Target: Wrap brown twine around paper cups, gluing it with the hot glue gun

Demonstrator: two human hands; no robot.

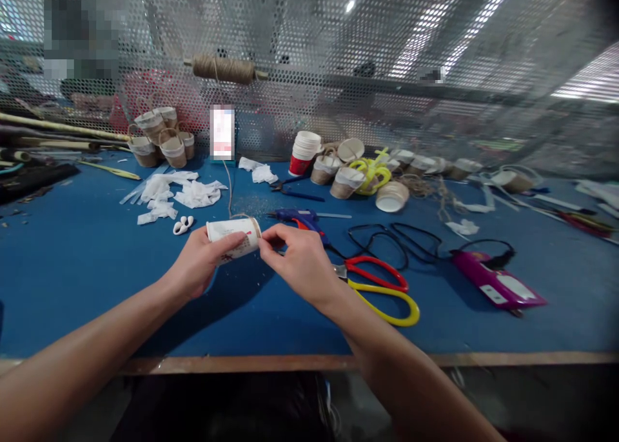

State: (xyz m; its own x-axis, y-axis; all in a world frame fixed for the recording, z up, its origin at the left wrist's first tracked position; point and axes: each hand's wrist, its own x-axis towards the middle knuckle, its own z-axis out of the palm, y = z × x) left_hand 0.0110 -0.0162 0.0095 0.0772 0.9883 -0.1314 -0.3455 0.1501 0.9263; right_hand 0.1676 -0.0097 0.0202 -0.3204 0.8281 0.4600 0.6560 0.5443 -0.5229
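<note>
My left hand [196, 261] is closed round a white printed paper cup [232, 230] lying on its side above the table. At the cup's right end, the fingertips of my right hand [294, 255] pinch together against twine [255, 228] wound at that edge. From there the twine rises past a phone to the spool of jute twine [222, 69] on the mesh. Just behind my right hand lies a blue glue gun [296, 215] with a clear glue stick in it. Scissors with red and yellow handles [384, 297] rest partly under my right wrist.
Twine-wrapped cups with handles [159, 139] stand at the back left, near white fabric scraps [198, 193]. Stacked paper cups [305, 151], pliers [300, 193] and more wrapped cups sit farther back. A purple power strip [498, 281] with black cable lies right. Perforated mesh [309, 93] closes off the back.
</note>
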